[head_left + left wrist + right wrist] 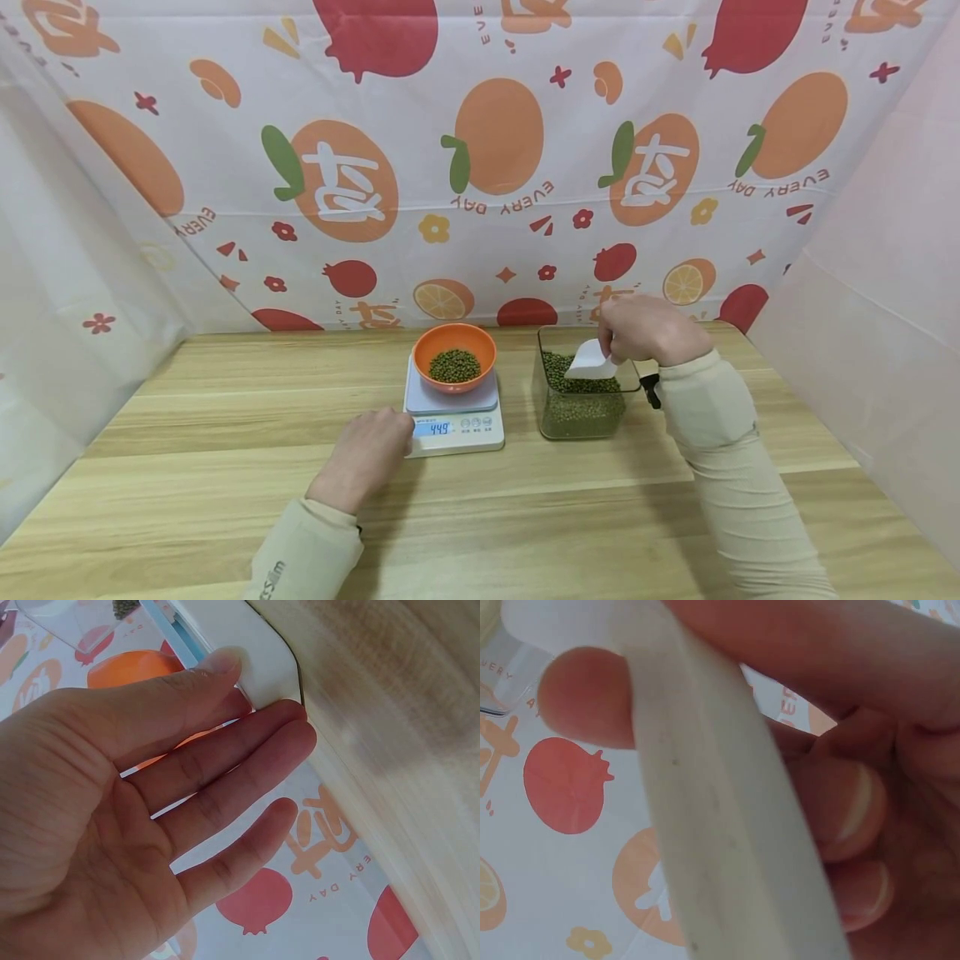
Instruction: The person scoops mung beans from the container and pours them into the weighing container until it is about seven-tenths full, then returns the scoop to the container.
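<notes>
My right hand (651, 328) holds a white scoop (589, 362) by its handle, fingers curled round it, as the right wrist view confirms. The scoop's head dips among small green beans, like mung beans (558, 379), inside a clear square container (543, 407). To the left, an orange bowl (480, 340) with more green beans (454, 366) sits on a white digital scale (457, 447), whose display appears to read 449. Against the scale's left front corner rests my left hand (366, 454). In the left wrist view its thumb and fingers (251, 761) touch that corner, fairly straight.
All of this stands on a wooden table (195, 475), toward its back edge. A fruit-print cloth (487, 250) hangs behind, with pale curtains at both sides. A black clip-like piece (651, 392) shows beside the container, partly behind my right wrist.
</notes>
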Available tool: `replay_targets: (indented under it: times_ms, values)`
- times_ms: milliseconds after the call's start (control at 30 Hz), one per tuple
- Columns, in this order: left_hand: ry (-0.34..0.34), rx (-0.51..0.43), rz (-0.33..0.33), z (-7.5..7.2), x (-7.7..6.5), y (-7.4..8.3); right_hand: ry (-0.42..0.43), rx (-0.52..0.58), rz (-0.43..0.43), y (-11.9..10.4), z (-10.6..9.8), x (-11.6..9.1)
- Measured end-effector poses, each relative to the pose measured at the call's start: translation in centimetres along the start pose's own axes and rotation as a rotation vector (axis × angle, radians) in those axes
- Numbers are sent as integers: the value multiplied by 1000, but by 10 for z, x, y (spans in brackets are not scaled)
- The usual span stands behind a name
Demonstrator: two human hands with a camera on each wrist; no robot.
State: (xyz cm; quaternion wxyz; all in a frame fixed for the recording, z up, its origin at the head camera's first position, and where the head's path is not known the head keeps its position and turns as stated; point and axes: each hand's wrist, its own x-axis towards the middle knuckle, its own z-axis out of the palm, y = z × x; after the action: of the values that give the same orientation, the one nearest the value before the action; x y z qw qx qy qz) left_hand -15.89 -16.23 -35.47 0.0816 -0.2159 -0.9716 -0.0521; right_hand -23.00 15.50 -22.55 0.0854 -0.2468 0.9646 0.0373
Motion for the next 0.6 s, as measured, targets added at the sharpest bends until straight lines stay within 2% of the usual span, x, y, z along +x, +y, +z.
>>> replay_targets:
  times_ms: [300,600]
  values:
    - [-5,-10,-4,-1,0,0,-73,21,33,-2,4,4]
    - [-1,-16,-4,-1,0,0,-78,14,34,-3,8,8]
